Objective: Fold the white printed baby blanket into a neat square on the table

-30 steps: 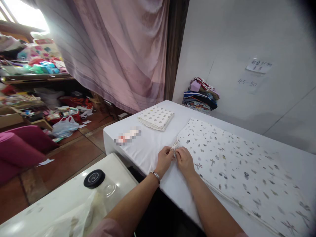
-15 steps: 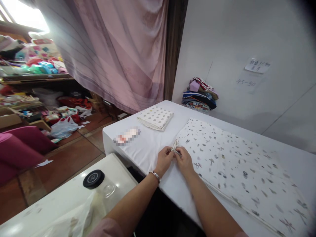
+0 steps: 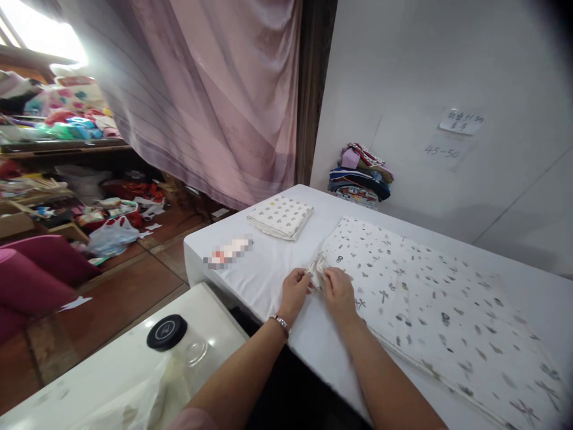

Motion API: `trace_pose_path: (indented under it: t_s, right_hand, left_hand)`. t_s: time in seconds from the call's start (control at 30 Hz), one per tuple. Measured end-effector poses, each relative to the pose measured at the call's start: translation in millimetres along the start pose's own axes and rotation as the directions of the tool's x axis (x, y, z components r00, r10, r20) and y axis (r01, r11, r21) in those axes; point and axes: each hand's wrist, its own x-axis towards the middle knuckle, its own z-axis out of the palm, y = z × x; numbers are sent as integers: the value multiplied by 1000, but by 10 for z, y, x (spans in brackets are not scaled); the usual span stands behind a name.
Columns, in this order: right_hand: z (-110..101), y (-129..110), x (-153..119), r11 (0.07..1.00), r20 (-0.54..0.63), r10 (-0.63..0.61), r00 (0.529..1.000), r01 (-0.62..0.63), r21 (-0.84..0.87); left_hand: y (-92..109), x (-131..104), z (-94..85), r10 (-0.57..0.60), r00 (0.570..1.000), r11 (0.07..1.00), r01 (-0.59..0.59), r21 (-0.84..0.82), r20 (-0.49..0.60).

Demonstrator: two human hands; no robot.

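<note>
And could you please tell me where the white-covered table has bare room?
A bare patch of the table lies between the folded cloth, the blurred-out item and the left hand; another runs between the large printed cloth and the wall. Bunched fabric crowds the gap between that hand and the right hand.

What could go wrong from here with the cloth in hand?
The bunched corner might slip, since the left grip and right grip seem to pinch it mainly with fingertips. Tugging it could wrinkle the large cloth, spread out beside it. The left arm, seen near the black lid, might knock it.
</note>
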Motion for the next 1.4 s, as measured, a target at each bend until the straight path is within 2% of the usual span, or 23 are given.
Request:
trace_pose_path:
  t_s: [0.1,0.17,0.6,0.97,1.07,1.2,1.3,1.4]
  right_hand:
    - [27,-42,-6,999,128,-36,991,40,-25]
    - [40,-60,-9,999,147,-27,989,31,-23]
    - [48,-63,-16,996,151,33,988,-45,76]
    - [71,-12,-44,977,134,132,982,-152,153]
    - [51,-18,-30,974,107,131,986,-148,173]
    - [30,-24,-16,990,26,84,996,-87,110]
    - [27,-38,-15,999,77,13,997,-17,51]
    - [14,-70,-10,1000,111,11,994,-12,16]
  left_hand:
    - [11,-6,6,5,1000,1000,-5,-22,1]
    - [13,-9,11,5,1000,1000,-5,-30,-3]
    - [29,-27,6,21,1000,1000,-21,-3,5]
    - [10,-16,8,24,999,1000,-25,13,36]
    - [2,-17,15,20,1000,999,-20,42,19]
    - [0,-21,21,25,999,997,-27,71,28]
    - [14,-32,21,23,999,998,-25,51,36]
    - [47,-55,22,22,998,1000,-23,9,58]
